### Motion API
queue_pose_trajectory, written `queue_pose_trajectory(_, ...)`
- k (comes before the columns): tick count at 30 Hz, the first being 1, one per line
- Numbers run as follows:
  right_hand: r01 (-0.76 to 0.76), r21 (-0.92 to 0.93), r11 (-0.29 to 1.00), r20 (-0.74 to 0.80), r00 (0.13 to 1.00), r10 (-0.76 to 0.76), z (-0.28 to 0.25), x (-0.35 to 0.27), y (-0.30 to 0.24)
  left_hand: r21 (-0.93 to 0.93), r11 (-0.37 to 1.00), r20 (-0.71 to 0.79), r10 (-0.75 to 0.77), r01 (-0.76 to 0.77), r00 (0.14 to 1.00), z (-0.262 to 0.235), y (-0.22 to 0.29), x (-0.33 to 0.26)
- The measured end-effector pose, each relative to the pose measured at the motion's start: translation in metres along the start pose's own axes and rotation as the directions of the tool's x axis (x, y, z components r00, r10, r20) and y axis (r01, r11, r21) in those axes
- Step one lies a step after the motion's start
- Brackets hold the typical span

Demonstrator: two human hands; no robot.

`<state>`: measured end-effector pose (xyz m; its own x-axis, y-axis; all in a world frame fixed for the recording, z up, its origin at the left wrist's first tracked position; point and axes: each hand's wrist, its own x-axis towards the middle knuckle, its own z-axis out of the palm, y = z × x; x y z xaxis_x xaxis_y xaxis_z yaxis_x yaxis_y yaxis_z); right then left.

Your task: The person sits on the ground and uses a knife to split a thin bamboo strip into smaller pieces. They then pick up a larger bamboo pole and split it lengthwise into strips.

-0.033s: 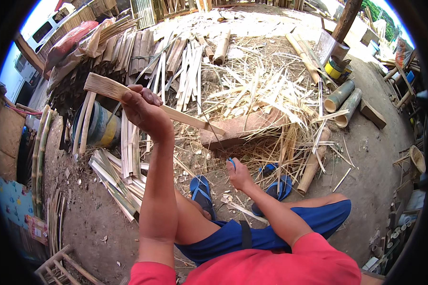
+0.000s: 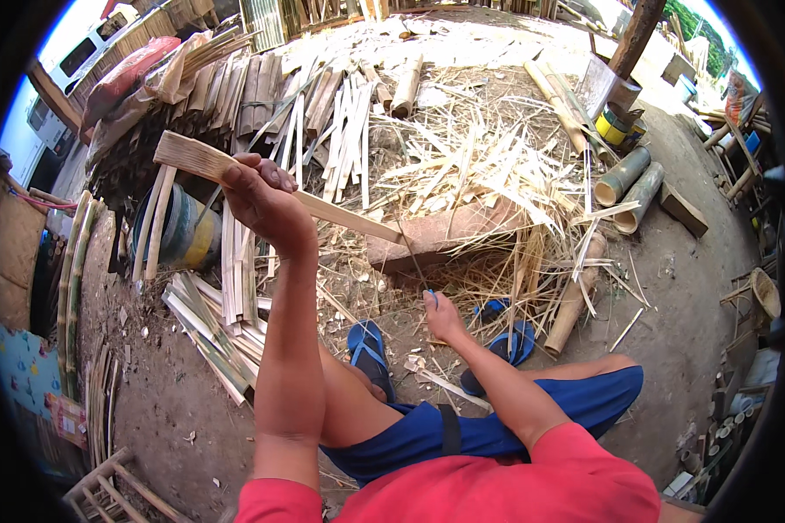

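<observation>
My left hand (image 2: 269, 205) is raised, its fingers wrapped round a long, pale bamboo slat (image 2: 344, 216). The slat's wide end juts out to the left of the hand, and its other end slopes down to the right over a brown wooden block (image 2: 436, 237). In my right hand (image 2: 446, 319), lower and nearer to me, is a thin-bladed knife (image 2: 415, 259) with a blue handle, mostly covered by the fingers. Its blade points up and away, at the slat's right end. Whether the blade touches the slat I cannot tell.
A heap of shavings (image 2: 471, 166) lies behind the block. Split slats (image 2: 222, 336) lie at left, beside a dark bucket (image 2: 183, 231) with a yellow band. Bamboo tubes (image 2: 641, 199) lie at right. My feet in blue sandals (image 2: 371, 353) are just below the work.
My right hand and the knife have shifted slightly to the right. The slat's right end sits a little higher and further left. My left hand keeps its hold.
</observation>
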<state>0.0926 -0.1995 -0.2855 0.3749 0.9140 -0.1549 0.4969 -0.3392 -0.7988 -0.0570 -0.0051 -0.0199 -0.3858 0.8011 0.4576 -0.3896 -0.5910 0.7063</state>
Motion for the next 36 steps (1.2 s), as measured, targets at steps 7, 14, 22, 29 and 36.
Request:
queue_pose_trajectory(7, 0.159, 0.099, 0.982, 0.13, 0.977, -0.171, -0.053, 0.014, -0.048, -0.152, 0.98, 0.386, -0.062, 0.129, 0.92, -0.008, 0.001, 0.014)
queue_pose_trajectory(14, 0.095, 0.124, 0.988, 0.044, 0.994, -0.101, -0.027, -0.006, -0.054, -0.134, 0.978, 0.363, -0.103, 0.162, 0.926, 0.0, 0.003, 0.006)
queue_pose_trajectory(22, 0.165, 0.121, 0.979, 0.097, 0.979, -0.177, -0.05, 0.013, -0.056, -0.122, 0.984, 0.312, -0.083, 0.127, 0.947, 0.001, 0.005, 0.007)
queue_pose_trajectory(29, -0.099, 0.105, 0.989, 0.021, 0.995, 0.098, -0.009, 0.004, -0.03, -0.109, 0.974, 0.224, -0.172, 0.2, 0.959, -0.005, 0.003, 0.009)
queue_pose_trajectory(36, -0.168, 0.167, 0.972, 0.232, 0.964, 0.126, -0.053, 0.029, -0.034, -0.144, 0.979, 0.321, -0.093, 0.145, 0.943, 0.01, -0.004, 0.011)
